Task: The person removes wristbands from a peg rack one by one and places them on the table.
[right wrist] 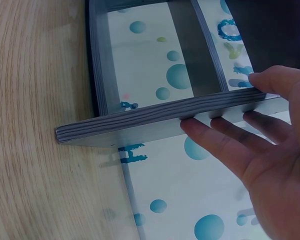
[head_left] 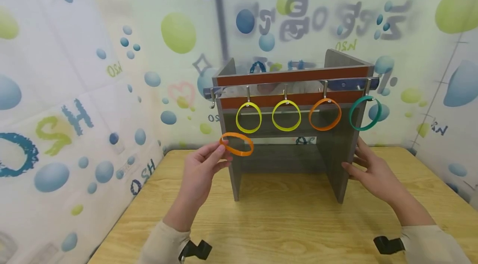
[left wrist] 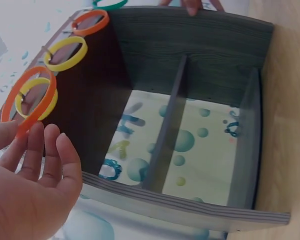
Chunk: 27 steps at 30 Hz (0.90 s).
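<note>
My left hand (head_left: 201, 168) pinches an orange wristband (head_left: 242, 153) between thumb and fingers, in front of the left side of a grey wooden shelf unit (head_left: 341, 172). In the left wrist view the held wristband (left wrist: 51, 95) overlaps a hanging yellow band. My right hand (head_left: 377, 174) grips the unit's right side panel, thumb on the inner side and fingers on the outer, as the right wrist view of the panel (right wrist: 160, 112) shows. Along the front rail (head_left: 291, 86) hang two yellow bands (head_left: 286, 130), an orange band (head_left: 325, 128) and a green band (head_left: 364, 129). The leftmost hook (head_left: 213, 100) is bare.
The unit stands on a light wooden table (head_left: 284, 222), near a patterned backdrop (head_left: 179, 102) with blue and green dots. Open compartments face my side, split by an inner board (left wrist: 170, 125). Dark camera mounts (head_left: 196, 250) sit at both wrists.
</note>
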### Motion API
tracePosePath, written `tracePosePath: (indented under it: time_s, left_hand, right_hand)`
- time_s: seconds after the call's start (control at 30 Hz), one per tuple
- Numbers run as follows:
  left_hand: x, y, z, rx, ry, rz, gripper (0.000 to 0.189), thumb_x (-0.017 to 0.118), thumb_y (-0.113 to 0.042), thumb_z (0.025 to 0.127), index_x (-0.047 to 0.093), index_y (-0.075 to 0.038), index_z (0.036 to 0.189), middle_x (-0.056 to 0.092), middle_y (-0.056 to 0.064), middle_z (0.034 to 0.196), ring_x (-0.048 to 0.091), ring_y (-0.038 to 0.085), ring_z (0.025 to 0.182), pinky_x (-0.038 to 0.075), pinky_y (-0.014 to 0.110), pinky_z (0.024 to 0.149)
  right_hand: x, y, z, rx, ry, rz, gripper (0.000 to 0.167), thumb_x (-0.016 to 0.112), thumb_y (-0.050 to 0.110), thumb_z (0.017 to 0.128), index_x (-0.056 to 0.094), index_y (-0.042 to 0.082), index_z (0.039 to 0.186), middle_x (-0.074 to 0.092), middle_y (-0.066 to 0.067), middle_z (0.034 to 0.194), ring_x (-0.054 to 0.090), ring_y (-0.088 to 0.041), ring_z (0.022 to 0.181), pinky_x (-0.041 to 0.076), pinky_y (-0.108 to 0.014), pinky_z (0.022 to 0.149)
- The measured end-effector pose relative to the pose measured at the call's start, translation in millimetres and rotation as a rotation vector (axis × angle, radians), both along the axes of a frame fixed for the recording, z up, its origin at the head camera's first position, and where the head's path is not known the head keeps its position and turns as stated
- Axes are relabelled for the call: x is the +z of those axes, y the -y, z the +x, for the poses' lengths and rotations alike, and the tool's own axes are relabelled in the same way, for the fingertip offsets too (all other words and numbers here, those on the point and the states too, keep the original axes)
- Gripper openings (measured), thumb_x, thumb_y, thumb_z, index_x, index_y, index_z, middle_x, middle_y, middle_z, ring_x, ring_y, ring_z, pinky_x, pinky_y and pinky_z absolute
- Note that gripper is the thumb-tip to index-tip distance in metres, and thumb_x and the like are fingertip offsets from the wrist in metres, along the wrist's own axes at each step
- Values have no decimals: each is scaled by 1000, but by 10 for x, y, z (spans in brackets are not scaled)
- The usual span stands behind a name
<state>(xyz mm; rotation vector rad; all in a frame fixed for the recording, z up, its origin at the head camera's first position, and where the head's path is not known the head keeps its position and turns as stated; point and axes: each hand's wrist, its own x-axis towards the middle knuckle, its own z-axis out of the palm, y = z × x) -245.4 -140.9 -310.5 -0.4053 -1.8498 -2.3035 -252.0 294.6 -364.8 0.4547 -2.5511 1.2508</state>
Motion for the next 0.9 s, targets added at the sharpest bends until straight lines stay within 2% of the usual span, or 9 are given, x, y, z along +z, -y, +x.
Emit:
tracePosePath:
  time_s: [0.13,0.27,0.4,0.53,0.77,0.9]
  left_hand:
    - [-64,7,-28,-27,18,9,27,67,-10,106,72,8,125,80,0,100,74,15,88,67,32,87]
    - [-126,4,-49,-35,18,-21,23,68,-7,104,74,7,122,80,-2,96,76,14,84,68,30,82]
    - [-180,-10,-52,-41,-9,-63,25,67,-2,103,72,8,125,80,0,94,76,14,80,68,31,80]
    - [-223,-44,-49,-78,-26,-96,30,67,-1,103,68,13,129,79,1,91,77,15,76,69,34,80]
    - [-282,-174,-46,-115,48,-139,28,69,-5,103,71,11,125,79,4,91,78,15,76,69,35,82]
    - [-353,-282,-81,-148,96,-165,28,71,-7,102,72,8,126,79,8,94,78,16,78,69,37,83]
  right_hand:
    - [-10,-7,-8,-7,12,3,97,65,23,108,-7,49,167,30,-40,166,41,-71,139,69,-46,80]
    - [-9,-3,-5,-9,14,3,97,65,23,108,-7,49,167,30,-40,166,41,-71,140,69,-46,80]
    - [-3,2,1,-13,15,8,97,65,23,108,-7,49,167,30,-41,165,41,-71,139,69,-46,80]
    - [-2,1,11,-19,17,10,97,65,24,108,-7,49,167,31,-41,165,41,-71,140,69,-46,80]
    - [-2,6,13,-17,14,6,96,65,23,108,-6,50,167,31,-40,165,42,-70,140,69,-45,79]
    - [-1,12,15,-13,6,-1,96,65,22,108,-6,49,167,32,-41,165,42,-70,140,69,-44,79]
